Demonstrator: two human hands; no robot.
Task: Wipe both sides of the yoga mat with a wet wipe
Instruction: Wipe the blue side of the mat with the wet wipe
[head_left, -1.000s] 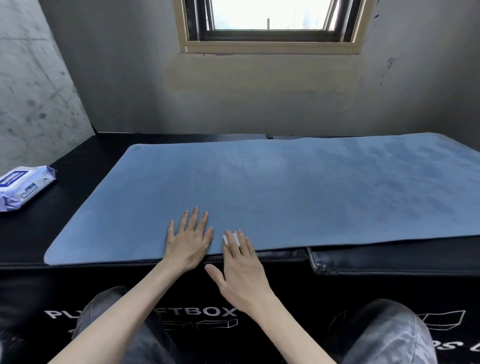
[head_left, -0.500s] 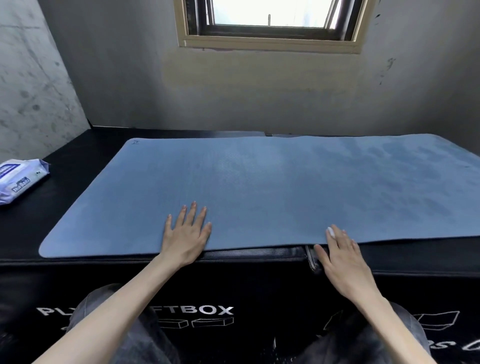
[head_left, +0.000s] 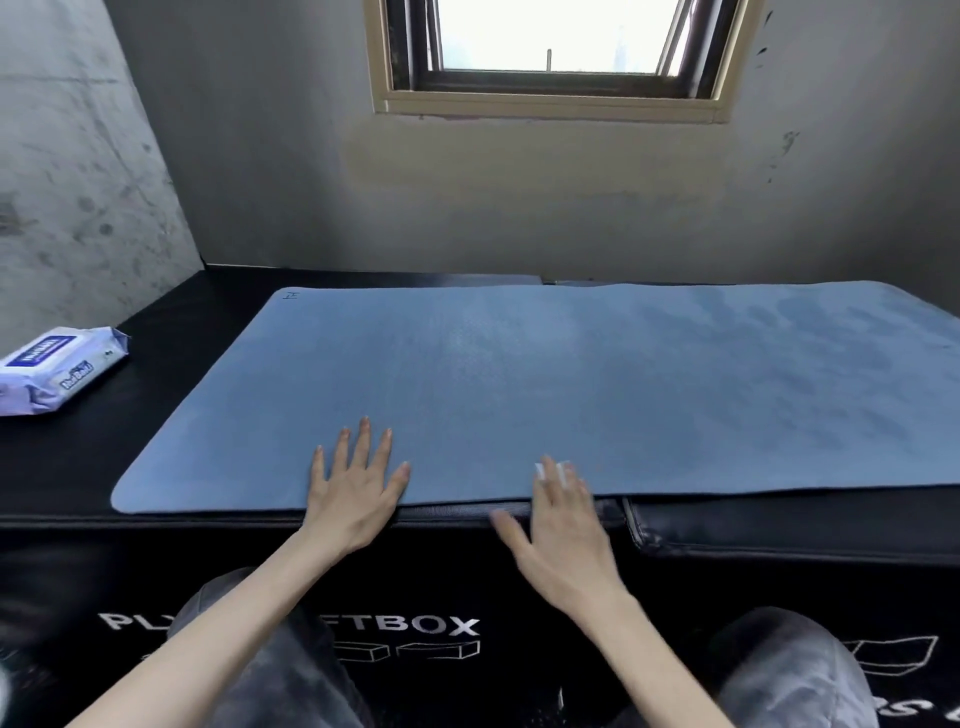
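Your left hand lies flat, fingers spread, pinning the yoga mat. Your right hand, fingers straight, presses the wet wipe along its near edge.

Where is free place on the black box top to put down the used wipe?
Free: the black strip between the wet wipe pack and the yoga mat, and the front right padding. Crowded: the near edge with left hand and right hand.

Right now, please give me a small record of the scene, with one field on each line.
Yoga mat: blue, flat on black padded box
Left hand: fingers spread, pressing mat's near edge
Right hand: blurred, straight fingers on wet wipe at near edge
Wipes pack: on the box, left of mat
Mat surface: darker patches toward the right
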